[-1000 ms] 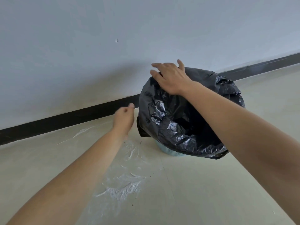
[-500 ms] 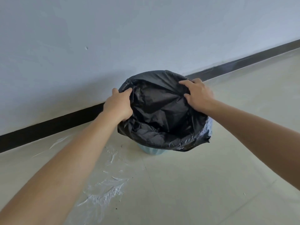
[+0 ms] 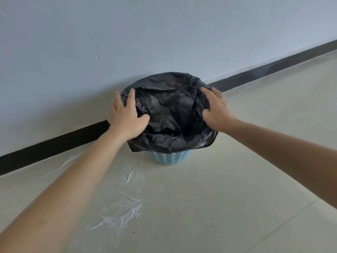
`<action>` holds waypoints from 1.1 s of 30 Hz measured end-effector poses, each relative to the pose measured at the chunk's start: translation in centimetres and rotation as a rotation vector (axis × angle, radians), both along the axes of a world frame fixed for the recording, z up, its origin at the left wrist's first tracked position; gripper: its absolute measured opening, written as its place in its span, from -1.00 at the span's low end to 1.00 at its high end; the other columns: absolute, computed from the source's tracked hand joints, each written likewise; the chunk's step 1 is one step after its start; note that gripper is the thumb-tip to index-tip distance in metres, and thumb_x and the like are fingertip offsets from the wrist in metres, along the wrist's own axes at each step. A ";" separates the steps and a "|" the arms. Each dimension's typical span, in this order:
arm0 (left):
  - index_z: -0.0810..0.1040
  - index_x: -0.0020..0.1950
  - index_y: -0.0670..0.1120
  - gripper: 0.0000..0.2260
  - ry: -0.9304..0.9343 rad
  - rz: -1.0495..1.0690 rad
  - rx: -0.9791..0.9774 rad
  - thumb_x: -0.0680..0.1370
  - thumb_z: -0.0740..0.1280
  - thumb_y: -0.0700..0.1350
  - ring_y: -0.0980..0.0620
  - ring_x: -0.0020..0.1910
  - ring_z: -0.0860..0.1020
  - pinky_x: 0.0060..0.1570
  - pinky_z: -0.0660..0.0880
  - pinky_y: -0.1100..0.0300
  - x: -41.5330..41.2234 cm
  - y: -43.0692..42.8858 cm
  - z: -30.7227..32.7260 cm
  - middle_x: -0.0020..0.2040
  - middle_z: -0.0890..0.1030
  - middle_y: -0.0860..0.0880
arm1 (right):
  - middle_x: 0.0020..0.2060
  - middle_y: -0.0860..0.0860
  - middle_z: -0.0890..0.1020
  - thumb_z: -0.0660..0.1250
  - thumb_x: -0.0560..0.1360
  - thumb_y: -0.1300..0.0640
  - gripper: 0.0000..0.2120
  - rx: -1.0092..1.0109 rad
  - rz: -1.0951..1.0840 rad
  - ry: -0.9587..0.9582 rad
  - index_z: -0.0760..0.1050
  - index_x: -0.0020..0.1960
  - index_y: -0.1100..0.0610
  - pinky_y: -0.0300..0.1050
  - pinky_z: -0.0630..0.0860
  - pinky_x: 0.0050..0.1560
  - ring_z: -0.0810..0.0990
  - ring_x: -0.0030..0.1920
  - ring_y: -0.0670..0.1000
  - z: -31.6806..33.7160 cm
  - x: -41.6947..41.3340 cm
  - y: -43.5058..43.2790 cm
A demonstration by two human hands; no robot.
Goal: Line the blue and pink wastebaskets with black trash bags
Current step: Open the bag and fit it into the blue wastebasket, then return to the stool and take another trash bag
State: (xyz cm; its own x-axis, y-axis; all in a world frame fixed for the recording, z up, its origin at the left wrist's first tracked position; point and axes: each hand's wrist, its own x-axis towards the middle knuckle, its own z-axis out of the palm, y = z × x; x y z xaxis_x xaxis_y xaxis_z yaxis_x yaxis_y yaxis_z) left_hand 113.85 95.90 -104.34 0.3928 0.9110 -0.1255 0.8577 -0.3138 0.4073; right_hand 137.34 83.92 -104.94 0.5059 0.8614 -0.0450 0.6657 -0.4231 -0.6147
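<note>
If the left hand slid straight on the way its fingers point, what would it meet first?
Probably the wall: the left hand lies flat on the black trash bag at the blue wastebasket's rim, fingers toward it. Depth unclear.

Pale grey wall (image 3: 164,33), black baseboard (image 3: 54,145), beige tiled floor (image 3: 237,198) with white smears (image 3: 120,218).

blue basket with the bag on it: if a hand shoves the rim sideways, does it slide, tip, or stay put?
Probably slides or tips easily. The blue wastebasket is perforated plastic and looks empty, so likely light. It narrows toward its base on smooth floor tile, which suggests little resistance. The black trash bag is thin, crinkled film, adding almost no weight; the left hand and right hand on the rim likely steady it.
</note>
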 end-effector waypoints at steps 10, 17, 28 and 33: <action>0.00 0.57 -0.11 -0.29 -0.022 -0.039 0.296 0.53 0.14 0.19 -0.11 0.57 -0.05 0.49 0.03 -0.10 0.7 -0.7 -2.2 0.60 -0.02 -0.16 | 0.59 0.07 -0.07 0.09 0.53 0.19 -0.37 -0.097 0.019 -0.240 0.06 0.57 -0.04 0.15 0.29 0.35 0.14 0.48 0.25 -1.5 0.4 1.8; 0.15 0.53 -0.10 -0.34 0.064 -0.059 0.275 0.51 0.13 0.20 -0.18 0.56 -0.01 0.45 0.11 -0.17 0.7 -0.7 -1.9 0.58 0.07 -0.22 | 0.59 0.01 -0.02 0.05 0.59 0.06 -0.41 -0.062 -0.043 -0.201 -0.04 0.59 -0.01 0.13 0.30 0.33 0.17 0.48 0.19 -0.8 -0.6 1.4; 0.06 0.56 -0.13 -0.40 0.127 -0.186 0.333 0.62 -0.07 0.19 -0.23 0.55 -0.03 0.46 0.01 -0.28 -4.7 1.9 20.7 0.58 0.01 -0.23 | 0.58 0.20 -0.02 0.14 0.61 -0.08 -0.37 -0.030 0.167 -0.580 0.03 0.57 0.13 0.24 0.10 0.49 0.01 0.55 0.27 20.7 -2.4 2.7; 0.00 0.57 -0.12 -0.39 0.166 -0.167 0.488 0.63 -0.11 0.21 -0.19 0.56 -0.10 0.48 -0.02 -0.26 -8.5 2.7 42.7 0.59 -0.06 -0.21 | 0.58 0.19 -0.08 0.19 0.60 -0.04 -0.34 0.092 0.281 -0.663 0.01 0.59 0.12 0.17 -0.06 0.53 -0.09 0.57 0.21 42.6 -4.9 5.4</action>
State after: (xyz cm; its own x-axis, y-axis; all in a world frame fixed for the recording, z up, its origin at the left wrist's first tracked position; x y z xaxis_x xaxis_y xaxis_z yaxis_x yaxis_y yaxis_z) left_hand 105.30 98.59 -61.60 0.5483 0.8057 0.2241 0.8202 -0.5703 0.0437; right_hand 132.48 89.31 -62.38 0.1605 0.9484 0.2735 0.9867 -0.1470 -0.0696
